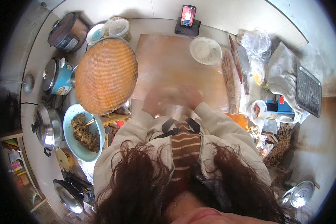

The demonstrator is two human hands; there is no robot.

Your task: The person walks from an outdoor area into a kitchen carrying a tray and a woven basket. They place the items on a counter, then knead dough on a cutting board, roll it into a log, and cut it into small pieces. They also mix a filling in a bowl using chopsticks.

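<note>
Both hands are motion-blurred over the front edge of a floured wooden board (162, 56). My left hand (153, 101) is at the left, and my right hand (192, 95) is beside it on the right. Something pale, perhaps dough, shows faintly between them; the blur hides its shape and whether either hand grips it. Farther back on the board sits a shallow bowl of white powder that looks like flour (205, 51). A round ribbed wooden lid or tray (107, 76) with a pale dusting stands left of the board, its right side overlapping the board's edge.
At left, a light-blue basin (101, 134) holds brown chopped filling (84, 131) with chopsticks. Beyond it are a lidded steel pot (48, 126) and a blue rice cooker (62, 77). Right of the board lie a twig brush (229, 81), a tapered rolling pin (235, 58) and a cleaver (243, 60). A phone (188, 16) leans behind.
</note>
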